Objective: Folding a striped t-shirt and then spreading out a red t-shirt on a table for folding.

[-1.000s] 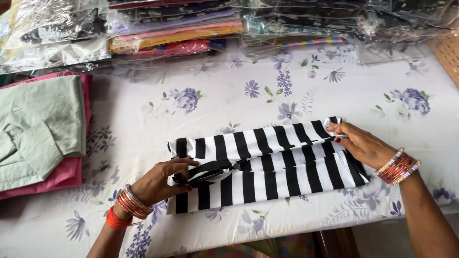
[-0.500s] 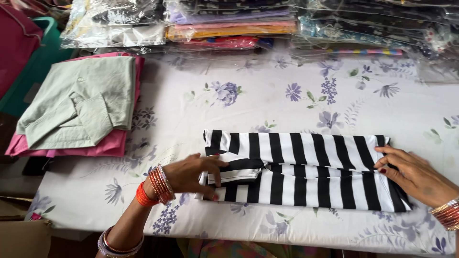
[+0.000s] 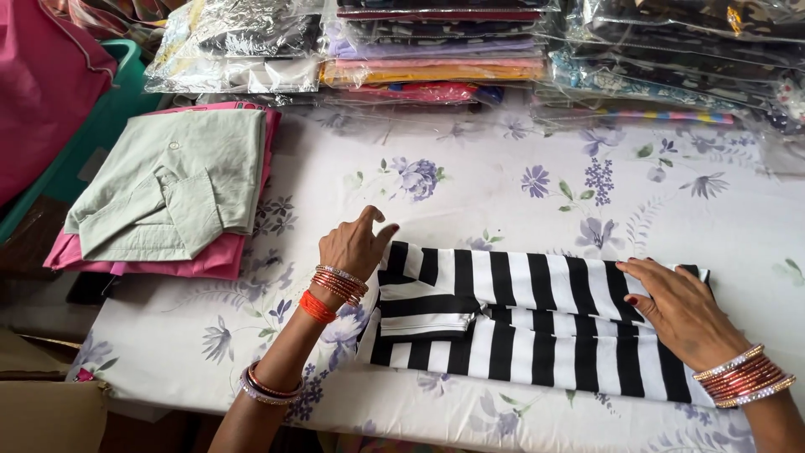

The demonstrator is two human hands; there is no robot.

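Note:
A black-and-white striped garment (image 3: 537,323) lies folded lengthwise on the floral sheet (image 3: 470,189). My left hand (image 3: 356,243) is at the garment's upper left corner, fingers curled, fingertips on or just above that edge; whether it pinches the cloth I cannot tell. My right hand (image 3: 679,306) lies flat on the garment's right end, fingers spread, pressing it down. A folded sleeve sits along the garment's left part. Both wrists wear bangles.
A folded pale green shirt (image 3: 180,180) rests on a pink garment (image 3: 214,256) at the left. Plastic-wrapped folded clothes (image 3: 436,59) are stacked along the back. A teal basket (image 3: 101,117) and a pink cloth (image 3: 42,92) stand at far left.
My left hand has moved from the garment's lower left, by the sleeve, up to its upper left corner. My right hand shifted from the right edge onto the cloth. The view panned left.

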